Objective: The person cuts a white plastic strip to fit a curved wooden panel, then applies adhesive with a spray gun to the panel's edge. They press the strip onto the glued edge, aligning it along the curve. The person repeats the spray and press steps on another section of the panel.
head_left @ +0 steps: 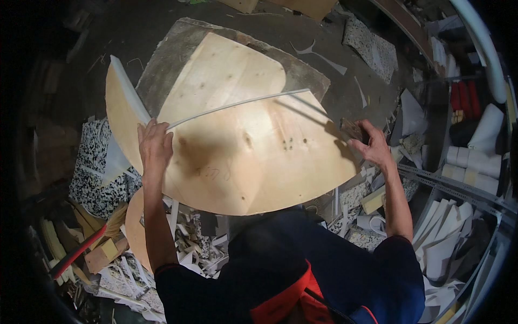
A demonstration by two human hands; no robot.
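Note:
A curved plywood panel [253, 156] lies before me, a thin grey-white strip [237, 107] running along its far edge. My left hand [155, 147] is closed over the panel's left corner, fingers at the end of that strip. Near the right corner, my right hand [373, 144] pinches a small brown, rough-looking thing [352, 128], perhaps bristly; its kind is unclear. Another curved plywood piece [123, 110] with a pale edge stands tilted beside my left hand. Farther back, a rounded plywood sheet [226, 70] rests on a worn grey board [172, 48].
Speckled foam slabs [94, 186] lie at left and far right [369, 47]. White and speckled offcuts [202, 243] cover the floor near me. A red-handled tool [81, 251] leans at lower left. Shelving [458, 186] at right holds white rolls [475, 162] and foam sheets [445, 232].

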